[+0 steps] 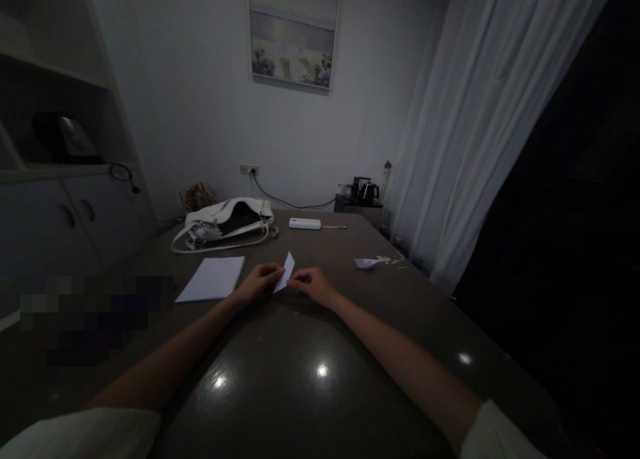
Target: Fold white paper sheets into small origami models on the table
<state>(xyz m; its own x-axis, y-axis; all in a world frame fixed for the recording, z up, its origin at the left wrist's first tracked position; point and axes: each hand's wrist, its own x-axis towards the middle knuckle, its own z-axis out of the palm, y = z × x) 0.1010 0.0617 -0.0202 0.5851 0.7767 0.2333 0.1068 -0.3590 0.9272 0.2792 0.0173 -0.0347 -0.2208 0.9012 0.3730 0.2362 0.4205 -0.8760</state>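
Observation:
A small folded piece of white paper [285, 272] stands tilted on the dark table [300, 379], held between both hands. My left hand [260, 281] pinches its left lower edge with curled fingers. My right hand [313, 284] pinches its right lower edge, fingers closed. A stack of white paper sheets [212, 278] lies flat just left of my left hand.
A white handbag [225, 224] sits at the far left of the table, a white power bank with a cable [305, 224] beside it. Paper scraps [373, 262] lie at the right. A kettle [365, 191] stands on a side stand by the curtain. Cabinets are at left.

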